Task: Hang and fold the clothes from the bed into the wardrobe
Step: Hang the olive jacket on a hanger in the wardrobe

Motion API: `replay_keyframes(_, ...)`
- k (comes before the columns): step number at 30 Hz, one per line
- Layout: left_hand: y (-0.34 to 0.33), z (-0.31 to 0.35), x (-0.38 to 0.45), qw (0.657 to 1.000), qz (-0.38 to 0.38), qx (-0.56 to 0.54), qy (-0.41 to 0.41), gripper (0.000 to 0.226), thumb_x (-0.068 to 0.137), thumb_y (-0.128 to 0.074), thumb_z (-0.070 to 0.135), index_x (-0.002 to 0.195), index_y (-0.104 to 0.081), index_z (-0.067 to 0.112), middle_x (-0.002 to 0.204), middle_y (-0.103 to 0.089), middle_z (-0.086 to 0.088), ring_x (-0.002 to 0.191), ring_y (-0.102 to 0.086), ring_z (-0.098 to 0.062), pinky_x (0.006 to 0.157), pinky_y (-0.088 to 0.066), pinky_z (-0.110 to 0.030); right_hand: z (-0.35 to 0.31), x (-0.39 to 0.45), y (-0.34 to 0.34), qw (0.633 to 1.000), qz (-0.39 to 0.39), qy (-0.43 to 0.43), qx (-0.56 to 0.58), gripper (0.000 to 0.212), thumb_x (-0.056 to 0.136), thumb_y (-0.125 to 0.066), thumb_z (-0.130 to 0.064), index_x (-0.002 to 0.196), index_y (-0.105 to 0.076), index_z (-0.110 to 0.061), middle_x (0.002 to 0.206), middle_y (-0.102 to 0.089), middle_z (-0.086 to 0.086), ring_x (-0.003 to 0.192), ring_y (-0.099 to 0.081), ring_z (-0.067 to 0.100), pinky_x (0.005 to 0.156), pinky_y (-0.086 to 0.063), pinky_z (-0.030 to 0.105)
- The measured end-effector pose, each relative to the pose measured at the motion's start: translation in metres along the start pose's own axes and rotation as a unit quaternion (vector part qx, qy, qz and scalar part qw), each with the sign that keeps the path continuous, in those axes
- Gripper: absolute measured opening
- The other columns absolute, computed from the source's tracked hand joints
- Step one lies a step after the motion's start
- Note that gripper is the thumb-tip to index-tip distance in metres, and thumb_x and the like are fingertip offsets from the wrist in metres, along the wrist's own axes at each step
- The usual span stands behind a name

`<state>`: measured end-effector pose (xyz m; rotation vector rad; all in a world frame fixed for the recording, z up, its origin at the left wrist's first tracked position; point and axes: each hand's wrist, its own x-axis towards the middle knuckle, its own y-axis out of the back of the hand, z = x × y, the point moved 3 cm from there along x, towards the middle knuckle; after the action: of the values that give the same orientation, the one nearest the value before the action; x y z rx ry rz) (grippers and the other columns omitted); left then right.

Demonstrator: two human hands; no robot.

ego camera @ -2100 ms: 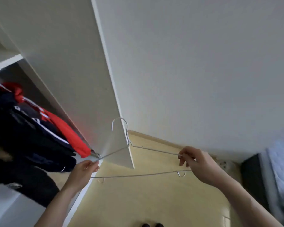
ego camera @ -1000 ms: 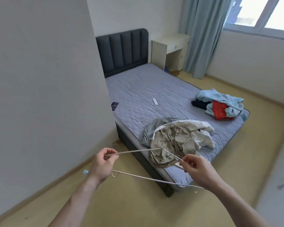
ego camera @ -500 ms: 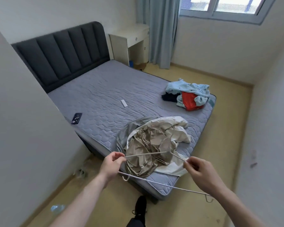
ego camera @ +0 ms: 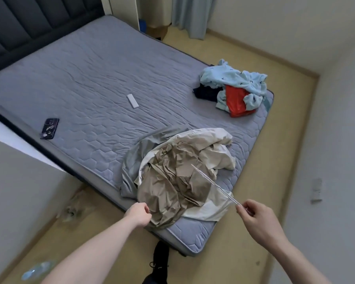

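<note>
Quilted grey-blue mattress (ego camera: 94,64) with stitched hexagon pattern, set on a dark frame with a padded, vertically channelled charcoal headboard (ego camera: 19,23). Near the foot corner, a crumpled heap of thin khaki-tan fabric (ego camera: 172,181), creased and slightly glossy, lying over a cream-white garment (ego camera: 213,144) and a smooth grey cloth (ego camera: 133,160), the tan folds spilling over the mattress edge. Further along the far side, a second pile: fluffy light-blue fleece with small dark marks (ego camera: 234,76), a shiny red-orange piece (ego camera: 237,101) and a sliver of dark navy fabric (ego camera: 205,93) tucked beneath. Flat on the mattress, well apart from both piles, a slim white rectangular remote (ego camera: 132,101) and a dark phone (ego camera: 49,128) near the left edge. Left hand (ego camera: 138,214) at the mattress edge, fingers (ego camera: 146,208) curled at the hem of the tan fabric, touching it; whether cloth is actually pinched cannot be told. Right hand (ego camera: 256,220) raised over the pale yellow floor (ego camera: 275,140), thumb and forefinger pinching the end of a thin silver wire hanger (ego camera: 212,183), seen as a blurred, slanting double line above the tan heap. Black shoe (ego camera: 160,257) on the floor by the bed corner; clear plastic bottle (ego camera: 37,270) lying at lower left.
</note>
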<state>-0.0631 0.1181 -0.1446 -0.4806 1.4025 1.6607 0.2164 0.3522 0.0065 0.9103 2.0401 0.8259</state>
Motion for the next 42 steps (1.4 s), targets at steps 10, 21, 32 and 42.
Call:
replay_keyframes(10, -0.125, 0.014, 0.145, 0.984, -0.154, 0.09, -0.002, 0.045, 0.086, -0.053, 0.033, 0.129, -0.066, 0.033, 0.149, -0.044, -0.001, 0.136, -0.048, -0.025, 0.114, -0.038, -0.032, 0.035, 0.118, -0.094, 0.996, -0.014, -0.076, 0.044, 0.04, 0.098, -0.062, -0.037, 0.067, -0.056, -0.013, 0.051, -0.04, -0.01, 0.05, -0.037, 0.008, 0.053, -0.035, 0.033)
replay_keyframes(21, -0.182, -0.002, 0.194, 0.983, -0.158, -0.019, 0.086, 0.047, 0.089, -0.058, 0.029, 0.136, -0.06, 0.028, 0.141, -0.06, -0.001, 0.132, -0.053, -0.023, 0.11, -0.041, -0.03, 0.056, 0.146, -0.15, 0.985, -0.05, -0.125, 0.104, 0.043, 0.098, -0.063, -0.032, 0.06, -0.046, -0.02, 0.053, -0.034, -0.012, 0.049, -0.03, 0.007, 0.053, -0.029, 0.029)
replay_keyframes(32, -0.011, 0.071, 0.075, 0.958, -0.137, -0.25, -0.001, 0.036, 0.082, -0.08, 0.043, 0.107, -0.074, 0.018, 0.1, -0.073, 0.008, 0.093, -0.067, -0.007, 0.085, -0.051, -0.023, -0.001, 0.11, -0.049, 0.983, -0.038, -0.098, 0.148, 0.033, 0.097, -0.067, -0.022, 0.066, -0.062, -0.013, 0.048, -0.039, -0.011, 0.047, -0.032, 0.006, 0.056, -0.029, 0.031)
replay_keyframes(42, 0.122, 0.141, -0.133, 0.982, -0.013, -0.144, -0.117, 0.023, 0.091, -0.069, 0.04, 0.084, -0.068, 0.018, 0.066, -0.063, 0.014, 0.059, -0.054, -0.002, 0.059, -0.042, -0.019, -0.02, 0.067, 0.034, 0.971, -0.126, 0.044, 0.2, 0.043, 0.089, -0.076, -0.024, 0.065, -0.04, -0.018, 0.058, -0.036, -0.011, 0.055, -0.032, 0.006, 0.052, -0.029, 0.019)
